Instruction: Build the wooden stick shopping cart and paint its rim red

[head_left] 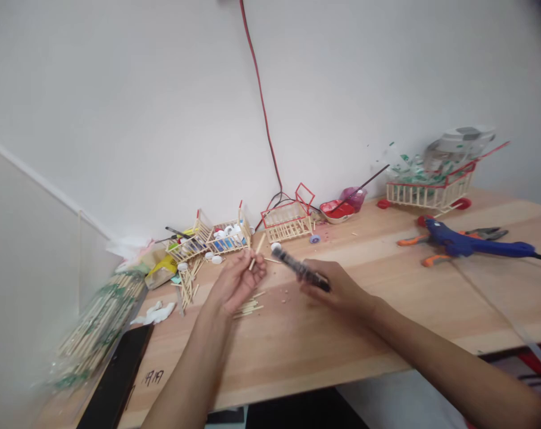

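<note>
My left hand (235, 279) is closed, pinching a short wooden stick (260, 244) that points up from the fingers. To its right, my right hand (337, 287) grips a dark, narrow tool (292, 263) with a pale tip, angled toward the left hand. Motion blur hides whether this tool is a marker or a cutter. Below my left hand lie several cut sticks (249, 307) on the wooden table (297, 345). Beyond the hands stands a small stick-built cart (288, 223) with red-painted edges and a purple wheel.
Two more stick baskets (229, 237) hold small parts at the back left. A red paint dish (337, 210) sits by the wall. At right are a larger cart (426, 193), a blue glue gun (462, 243) and pliers (487, 232). Bagged sticks (105, 322) and a black phone-like slab (116, 375) lie left.
</note>
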The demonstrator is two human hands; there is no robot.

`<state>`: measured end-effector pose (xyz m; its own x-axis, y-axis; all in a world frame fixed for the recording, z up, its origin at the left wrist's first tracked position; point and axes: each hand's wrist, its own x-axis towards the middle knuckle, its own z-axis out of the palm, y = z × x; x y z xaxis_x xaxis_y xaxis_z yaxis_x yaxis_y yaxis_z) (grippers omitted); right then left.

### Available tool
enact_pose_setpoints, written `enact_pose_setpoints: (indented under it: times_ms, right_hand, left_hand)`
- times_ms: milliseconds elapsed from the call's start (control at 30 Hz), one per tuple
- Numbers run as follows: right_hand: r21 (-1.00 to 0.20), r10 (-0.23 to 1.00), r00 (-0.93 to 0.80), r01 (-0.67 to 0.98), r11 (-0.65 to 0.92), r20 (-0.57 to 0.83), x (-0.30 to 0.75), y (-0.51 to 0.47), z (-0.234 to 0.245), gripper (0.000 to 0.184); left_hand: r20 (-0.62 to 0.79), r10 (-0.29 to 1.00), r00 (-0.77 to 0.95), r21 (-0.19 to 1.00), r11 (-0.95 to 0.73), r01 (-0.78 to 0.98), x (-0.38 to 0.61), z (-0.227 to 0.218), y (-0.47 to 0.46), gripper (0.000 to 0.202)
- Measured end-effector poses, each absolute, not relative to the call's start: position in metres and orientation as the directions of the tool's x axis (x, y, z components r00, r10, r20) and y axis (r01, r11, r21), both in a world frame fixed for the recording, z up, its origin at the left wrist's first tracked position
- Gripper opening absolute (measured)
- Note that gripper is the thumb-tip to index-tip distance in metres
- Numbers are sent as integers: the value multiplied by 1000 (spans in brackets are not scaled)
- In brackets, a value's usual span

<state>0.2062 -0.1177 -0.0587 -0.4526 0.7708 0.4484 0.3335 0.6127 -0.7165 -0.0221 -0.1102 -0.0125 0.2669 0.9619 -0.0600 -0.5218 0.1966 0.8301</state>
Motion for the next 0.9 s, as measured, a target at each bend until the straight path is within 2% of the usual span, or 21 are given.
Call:
enact_pose_setpoints:
  times_ms: [100,200,300,500,633,733,900]
  right_hand:
    - [-918,918,-231,163,362,321,203,-114,-55,40]
    - [-967,960,-143,47,249,240,202,-109,-54,43]
    - [-979,971,-140,27,201,195,202,-106,-56,42]
    - [-983,983,-51,47,177,174,201,-102,-59,35]
    - [-990,986,-92,7,138,137,202,-102,-60,34]
    - [-988,984,-98,21,152,149,201,-102,-61,35]
    - [-973,973,29,43,227,228,199,-100,-64,33]
  left_hand:
    - [-115,903,415,832,316,-456,-3,-20,-121,19]
    - [-134,856,500,829,373,-417,17,-29,-125,24]
    - [-139,826,547,841,390,-375,28,-35,-122,27]
    - [-42,848,529,868,294,-401,29,-42,-121,24]
    - [-40,834,550,871,298,-390,30,-45,-125,26]
    - [-71,821,566,870,329,-368,31,-47,-126,29]
    - [-184,832,523,879,378,-292,30,-51,-127,32]
